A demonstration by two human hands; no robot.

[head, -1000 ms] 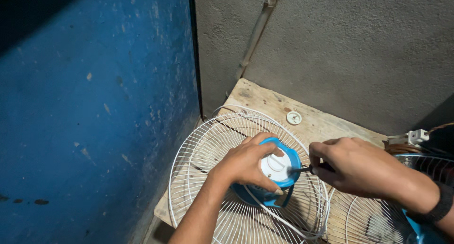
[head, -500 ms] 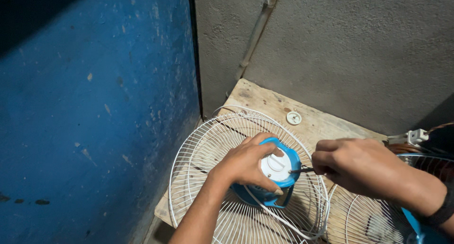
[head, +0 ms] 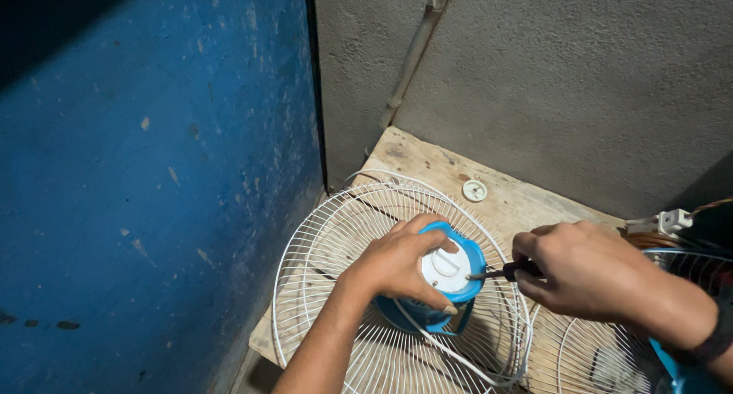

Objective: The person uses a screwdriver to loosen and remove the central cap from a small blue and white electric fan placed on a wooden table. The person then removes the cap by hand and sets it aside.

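Observation:
A white wire fan guard (head: 328, 249) lies flat on a wooden board (head: 427, 161). At its middle sits a blue hub (head: 472, 258) with a white round cap (head: 447, 268). My left hand (head: 397, 260) grips the hub and cap from the left side. My right hand (head: 588, 268) holds a dark-handled screwdriver (head: 508, 272), whose tip touches the right edge of the hub.
A small white round cap (head: 475, 190) rests on the board behind the guard. A second wire guard (head: 588, 356) lies at the lower right, with a blue part (head: 676, 375) beside it. A white plug and wires (head: 672, 222) sit at right. Blue wall at left, grey wall behind.
My right hand has shifted slightly to the right, keeping the screwdriver tip at the hub. My left hand stays on the hub.

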